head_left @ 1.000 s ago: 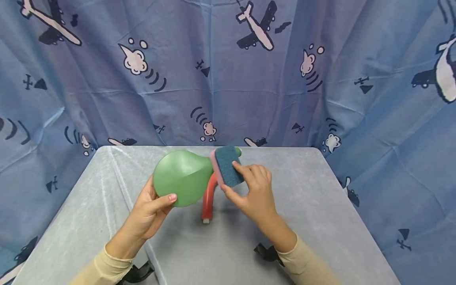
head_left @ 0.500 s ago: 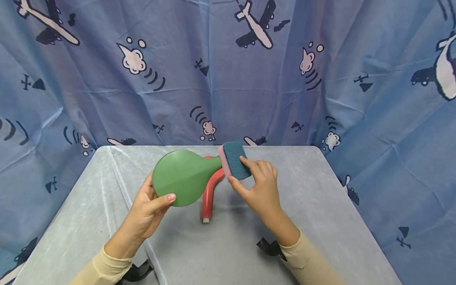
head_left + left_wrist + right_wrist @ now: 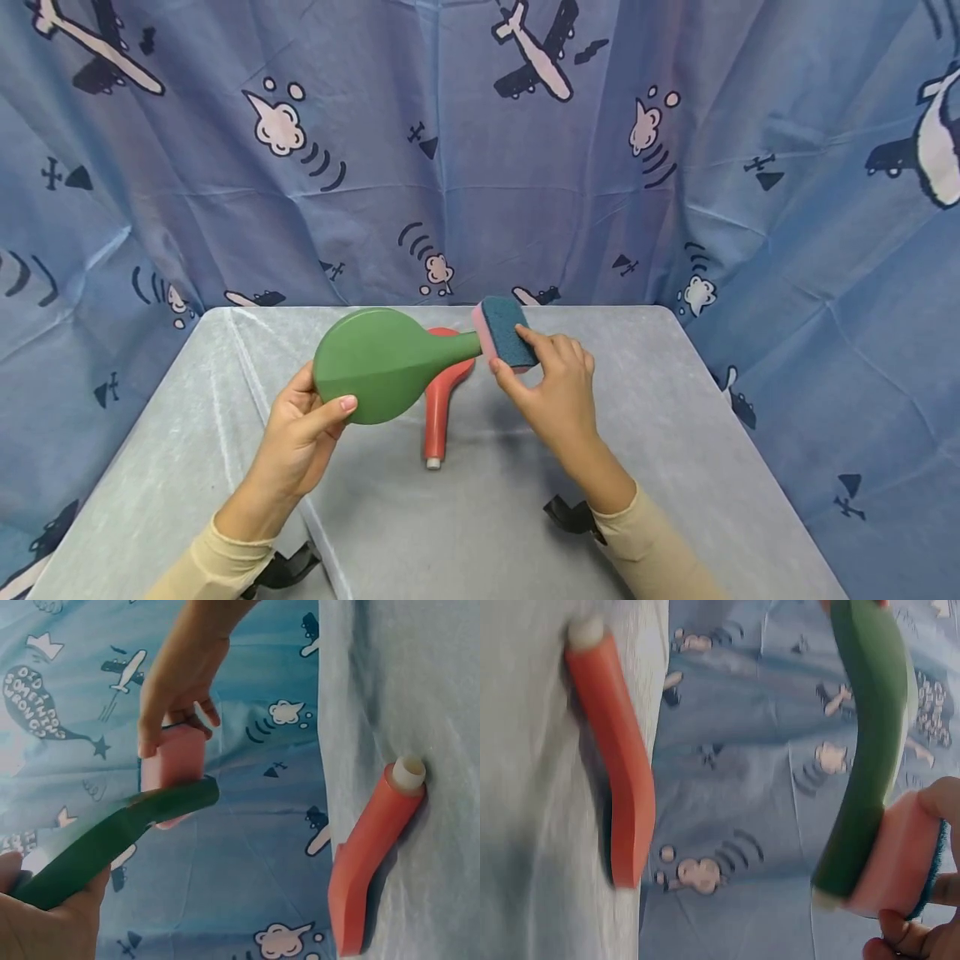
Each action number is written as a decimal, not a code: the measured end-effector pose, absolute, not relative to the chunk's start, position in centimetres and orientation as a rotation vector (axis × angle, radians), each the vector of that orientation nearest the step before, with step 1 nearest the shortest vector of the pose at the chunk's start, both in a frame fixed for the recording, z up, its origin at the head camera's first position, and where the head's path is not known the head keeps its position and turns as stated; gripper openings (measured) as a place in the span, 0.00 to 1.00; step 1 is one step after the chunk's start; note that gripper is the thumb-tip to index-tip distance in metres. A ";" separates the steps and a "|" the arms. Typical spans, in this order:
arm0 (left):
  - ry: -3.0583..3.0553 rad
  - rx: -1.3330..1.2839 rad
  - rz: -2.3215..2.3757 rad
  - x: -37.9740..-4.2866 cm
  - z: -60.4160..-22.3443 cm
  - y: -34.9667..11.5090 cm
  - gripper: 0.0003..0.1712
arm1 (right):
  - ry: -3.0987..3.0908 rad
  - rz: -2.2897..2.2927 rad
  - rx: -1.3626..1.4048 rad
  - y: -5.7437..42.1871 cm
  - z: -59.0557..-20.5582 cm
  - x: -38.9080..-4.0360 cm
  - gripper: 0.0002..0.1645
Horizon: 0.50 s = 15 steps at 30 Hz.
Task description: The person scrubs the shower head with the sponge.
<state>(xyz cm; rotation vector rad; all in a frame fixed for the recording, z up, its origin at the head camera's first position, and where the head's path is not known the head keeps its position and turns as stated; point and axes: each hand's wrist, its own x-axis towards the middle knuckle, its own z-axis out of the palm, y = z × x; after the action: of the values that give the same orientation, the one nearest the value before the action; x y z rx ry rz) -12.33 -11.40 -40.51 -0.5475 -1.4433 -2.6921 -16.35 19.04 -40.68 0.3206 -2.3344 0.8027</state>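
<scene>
My left hand (image 3: pixel 303 433) grips a green shower head (image 3: pixel 375 367) by the edge of its round disc, thumb on the near face. The handle points right, held above the table. My right hand (image 3: pixel 555 392) pinches a sponge (image 3: pixel 510 333) with a pink foam side and a dark teal scouring side. In the right wrist view, the pink foam (image 3: pixel 892 859) presses against the green handle (image 3: pixel 855 832) near its end. A red shower head (image 3: pixel 438 408) lies on the table behind the green one, which partly hides it. Its white hollow connector (image 3: pixel 409 772) shows in the left wrist view.
A grey cloth covers the table (image 3: pixel 637 450). Blue curtains (image 3: pixel 480 167) printed with aeroplanes hang behind the table and along its sides. Black straps (image 3: pixel 570 515) sit by both wrists.
The sponge has slid right and slightly up along the green handle toward its end, uncovering more of the handle. The green shower head has shifted slightly up and left. The red one stays put.
</scene>
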 end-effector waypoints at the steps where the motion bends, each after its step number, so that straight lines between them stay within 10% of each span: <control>1: -1.424 -0.557 -2.690 -12.3 -40.5 -11.4 0.32 | -2.337 0.819 0.335 18.9 -40.7 -16.1 0.36; 15: -1.256 -0.605 -2.624 -12.7 -40.3 -12.0 0.34 | -2.309 0.844 0.319 19.2 -40.3 -16.3 0.35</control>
<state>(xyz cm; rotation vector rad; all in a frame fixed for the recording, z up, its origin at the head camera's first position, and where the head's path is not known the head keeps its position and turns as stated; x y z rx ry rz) -12.75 -11.95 -40.28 -0.6054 -1.2561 -2.6240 -16.27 19.22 -40.28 0.3194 -2.3091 0.8440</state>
